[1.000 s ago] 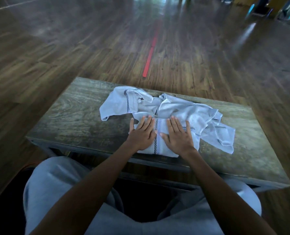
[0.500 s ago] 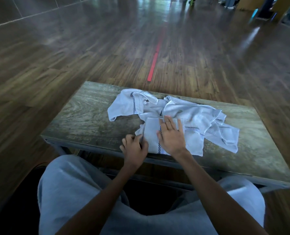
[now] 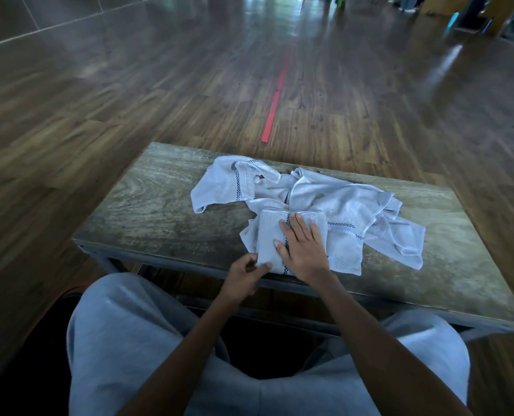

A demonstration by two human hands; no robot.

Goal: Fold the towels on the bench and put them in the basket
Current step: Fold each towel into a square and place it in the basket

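Wooden desk [image 3: 159, 211] with a worn top, its left part bare. One end of the loose towels [image 3: 219, 184] lies crumpled towards the far left of the heap, with a dark checked stripe showing. Left hand [image 3: 246, 273] is at the desk's near edge, fingers curled in narrow, thumb and fingertips pinching the near-left corner of the folded towel [image 3: 269, 235]. The folded towel is a compact rectangle near the front edge, middle of the desk, lying on top of the loose ones, its checked stripe running front to back. Beyond the desk, a red strip [image 3: 275, 106] runs along the wood floor [image 3: 99, 115]. Right hand [image 3: 305, 250] lies flat on the folded towel – fingers straight and together, palm down, gripping nothing. Right of it the rest of the loose towels spread out rumpled, one corner reaching towards the desk's right half. Grey trousers [image 3: 123, 340] at the bottom – knees on either side of the forearms.
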